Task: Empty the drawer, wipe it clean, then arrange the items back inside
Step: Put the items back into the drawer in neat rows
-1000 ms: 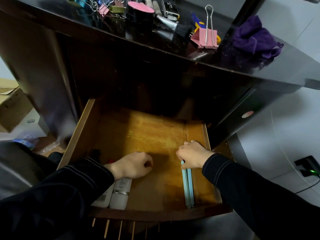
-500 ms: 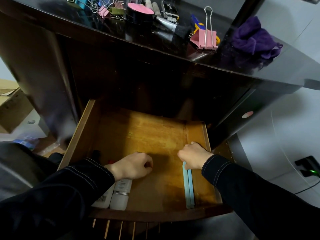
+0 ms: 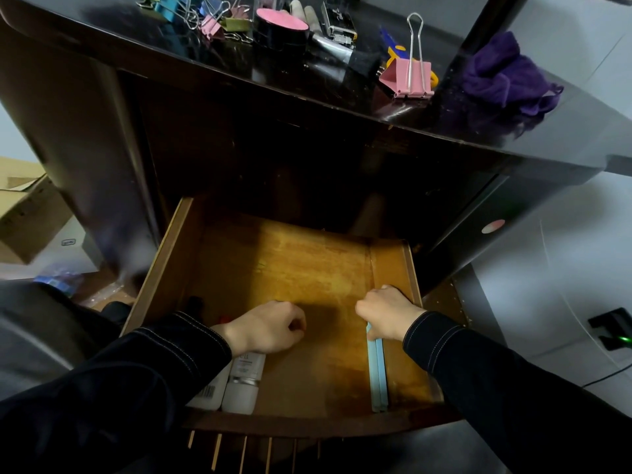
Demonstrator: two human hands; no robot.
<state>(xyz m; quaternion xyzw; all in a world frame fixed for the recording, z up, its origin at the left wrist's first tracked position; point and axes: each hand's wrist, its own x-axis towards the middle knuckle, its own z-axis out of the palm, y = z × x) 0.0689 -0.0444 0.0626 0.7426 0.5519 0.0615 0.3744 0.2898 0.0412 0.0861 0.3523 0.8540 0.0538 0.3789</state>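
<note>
The wooden drawer [image 3: 160,268] is pulled out, and most of its floor is bare. My left hand [image 3: 266,328] is curled into a fist at the near left, resting over the tops of two white bottles [image 3: 243,384] that lie side by side. My right hand [image 3: 386,313] is closed on the far end of a pair of pale blue strips [image 3: 378,374], which lie lengthwise near the drawer's right wall. A small dark item [image 3: 196,302] is partly hidden behind my left sleeve. A purple cloth [image 3: 502,77] lies crumpled on the cabinet top, at the right.
On the dark cabinet top sit a large pink binder clip [image 3: 408,78], a pink-lidded tin [image 3: 282,25], a brush [image 3: 342,53] and several small clips [image 3: 212,23]. A cardboard box [image 3: 24,213] stands on the floor at the left. A plug with a green light [image 3: 612,330] is at the right.
My right hand has shifted the blue strips slightly to the right, closer to the drawer wall. My left hand has stayed put over the bottles.
</note>
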